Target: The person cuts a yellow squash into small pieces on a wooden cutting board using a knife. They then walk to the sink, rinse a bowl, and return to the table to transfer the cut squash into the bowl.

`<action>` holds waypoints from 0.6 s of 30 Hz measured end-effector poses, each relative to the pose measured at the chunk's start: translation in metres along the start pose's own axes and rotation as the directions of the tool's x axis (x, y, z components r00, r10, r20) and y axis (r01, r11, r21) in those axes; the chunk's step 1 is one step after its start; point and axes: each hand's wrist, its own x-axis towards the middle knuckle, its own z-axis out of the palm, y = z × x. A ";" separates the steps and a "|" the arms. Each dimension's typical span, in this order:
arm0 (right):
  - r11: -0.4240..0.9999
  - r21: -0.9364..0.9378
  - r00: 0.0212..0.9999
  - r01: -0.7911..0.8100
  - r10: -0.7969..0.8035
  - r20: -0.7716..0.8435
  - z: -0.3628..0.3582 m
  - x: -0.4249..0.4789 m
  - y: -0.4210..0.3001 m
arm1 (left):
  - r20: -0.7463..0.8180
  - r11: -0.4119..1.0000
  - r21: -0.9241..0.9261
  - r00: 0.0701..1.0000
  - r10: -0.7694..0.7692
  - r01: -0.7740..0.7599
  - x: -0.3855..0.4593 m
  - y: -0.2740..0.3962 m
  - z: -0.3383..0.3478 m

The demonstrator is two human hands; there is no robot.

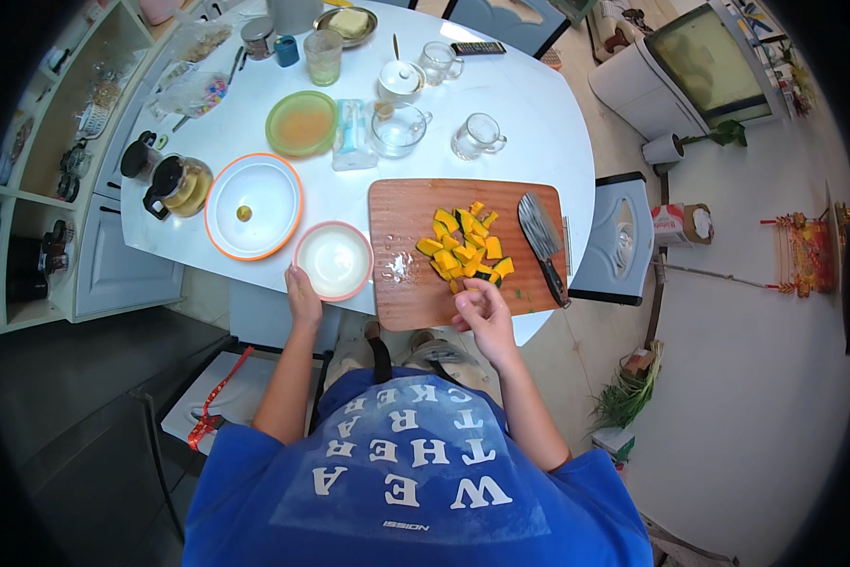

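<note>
My left hand (303, 296) grips the near left rim of a pink-rimmed white bowl (334, 261), whose inside shows no food. Just right of the bowl lies a wooden cutting board (403, 212) with a heap of cut green-skinned pumpkin pieces (471, 245) on it. My right hand (483, 315) is over the board's near edge, fingers curled at the near side of the heap; whether a piece is between them cannot be told. A cleaver (540, 230) with a black handle lies on the board's right side. An orange-rimmed white plate (255, 227) holds one small yellowish round thing.
Behind the board stand a glass mug (478, 136), a glass cup (398, 131), a pack of wipes (354, 138) and a green-lidded container (301, 124). A glass teapot (181, 186) stands at the left. A chair (609, 241) is beside the table's right edge.
</note>
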 end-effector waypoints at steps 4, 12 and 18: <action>0.999 -0.010 0.991 -0.037 0.035 -0.125 -0.037 0.008 0.000 | 0.011 0.994 -0.079 0.998 -0.068 0.069 0.002 0.027 0.011; 0.713 -0.693 0.728 -0.104 -0.420 -0.541 -0.187 0.036 0.058 | -0.197 0.978 0.124 0.970 -0.144 0.171 -0.101 0.004 -0.003; 0.404 -0.908 0.835 -0.111 -0.458 -0.306 -0.222 0.065 0.080 | 0.308 0.642 0.753 0.784 -0.539 0.145 -0.184 -0.022 0.028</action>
